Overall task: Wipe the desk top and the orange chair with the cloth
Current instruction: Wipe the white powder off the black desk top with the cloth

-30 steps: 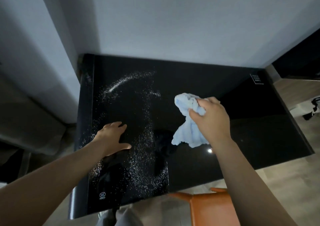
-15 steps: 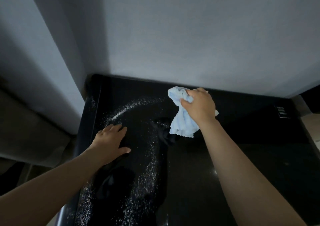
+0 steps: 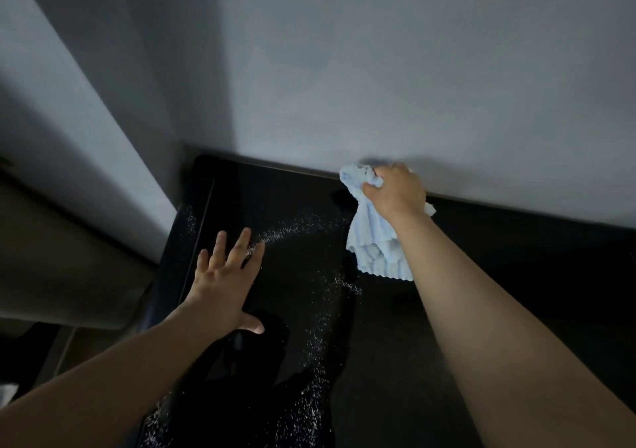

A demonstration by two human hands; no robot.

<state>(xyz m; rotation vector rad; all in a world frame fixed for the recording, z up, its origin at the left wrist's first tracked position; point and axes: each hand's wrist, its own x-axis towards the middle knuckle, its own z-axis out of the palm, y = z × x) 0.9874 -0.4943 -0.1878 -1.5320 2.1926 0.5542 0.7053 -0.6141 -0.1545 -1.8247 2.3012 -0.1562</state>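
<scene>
The glossy black desk top (image 3: 516, 275) fills the lower part of the view. A trail of white crumbs (image 3: 296, 229) arcs across its left half and runs down toward me. My right hand (image 3: 395, 193) grips a bunched light blue cloth (image 3: 375, 244) at the desk's far edge, against the wall; the cloth hangs down onto the surface. My left hand (image 3: 225, 284) lies flat on the desk at the left with its fingers spread, its fingertips at the crumb trail. The orange chair is out of view.
A grey wall (image 3: 413, 69) rises straight behind the desk. A lighter wall or panel (image 3: 69, 138) slants along the left side. The desk's left edge (image 3: 192, 241) drops off to a dim floor area.
My right hand carried the cloth from the desk's middle up to its far edge by the wall. The view tilted up, losing the chair. My left hand slid slightly forward and spread its fingers.
</scene>
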